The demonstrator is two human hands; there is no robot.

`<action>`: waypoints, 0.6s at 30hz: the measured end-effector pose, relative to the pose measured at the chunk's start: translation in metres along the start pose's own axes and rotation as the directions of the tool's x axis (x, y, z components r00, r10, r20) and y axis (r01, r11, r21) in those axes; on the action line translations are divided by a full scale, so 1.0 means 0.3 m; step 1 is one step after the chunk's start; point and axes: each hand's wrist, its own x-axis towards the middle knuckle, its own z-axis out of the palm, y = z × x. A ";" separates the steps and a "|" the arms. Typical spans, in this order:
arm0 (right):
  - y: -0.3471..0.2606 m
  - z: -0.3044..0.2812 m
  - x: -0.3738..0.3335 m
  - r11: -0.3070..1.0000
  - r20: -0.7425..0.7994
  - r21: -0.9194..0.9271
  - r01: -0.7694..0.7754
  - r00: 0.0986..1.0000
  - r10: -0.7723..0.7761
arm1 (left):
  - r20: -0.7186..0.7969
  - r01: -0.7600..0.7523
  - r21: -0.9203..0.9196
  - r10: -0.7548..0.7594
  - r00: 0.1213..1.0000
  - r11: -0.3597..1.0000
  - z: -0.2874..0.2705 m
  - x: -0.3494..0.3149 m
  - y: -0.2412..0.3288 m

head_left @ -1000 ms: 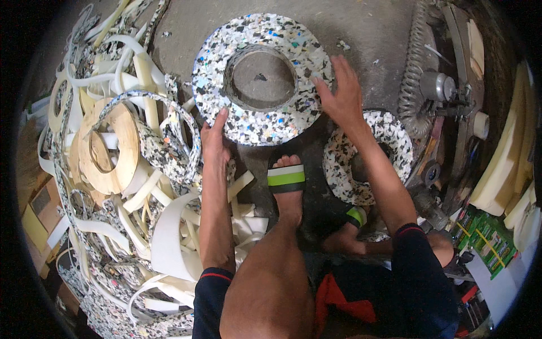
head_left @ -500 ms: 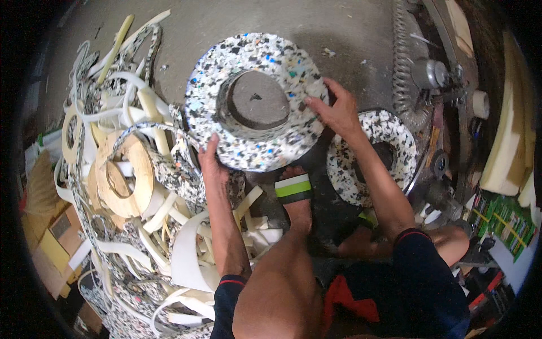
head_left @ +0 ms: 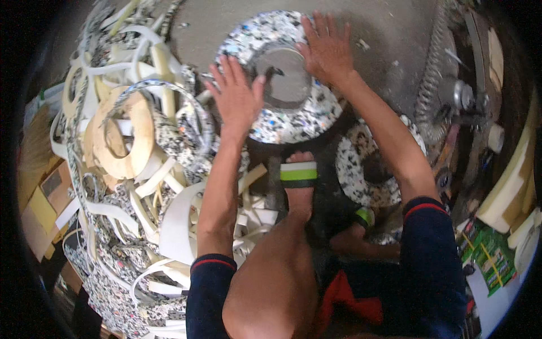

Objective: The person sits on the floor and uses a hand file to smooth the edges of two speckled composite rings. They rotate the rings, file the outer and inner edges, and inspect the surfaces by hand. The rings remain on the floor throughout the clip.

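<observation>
A thick speckled foam ring (head_left: 293, 121), white with black and blue flecks, lies flat on the grey floor ahead of my feet. Over its left side my left hand (head_left: 237, 99) is spread flat, fingers stretched away from me. My right hand (head_left: 330, 53) is likewise open, its fingers fanned over the ring's far right part. Neither hand grips anything; whether the palms press on the foam I cannot tell. Partly under my right forearm rests a second speckled foam ring (head_left: 353, 164), nearer to me.
On the left spreads a heap of foam offcuts (head_left: 152, 181), with a pale yellowish ring (head_left: 144, 147) on it. A coiled hose (head_left: 432, 85) and a metal fitting (head_left: 460, 96) stand at the right. Green packages (head_left: 491, 254) lie at lower right. My sandalled foot (head_left: 299, 175) is close to the ring.
The foam ring was gripped by its edges in both hands. Now it is let go, lying farther away on the floor, with both hands opened flat over it.
</observation>
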 end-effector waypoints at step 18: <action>-0.213 0.053 0.310 0.950 0.157 0.088 0.299 0.938 -0.309 | -0.115 -0.120 -0.098 0.109 0.987 0.988 -0.020 0.191 -0.064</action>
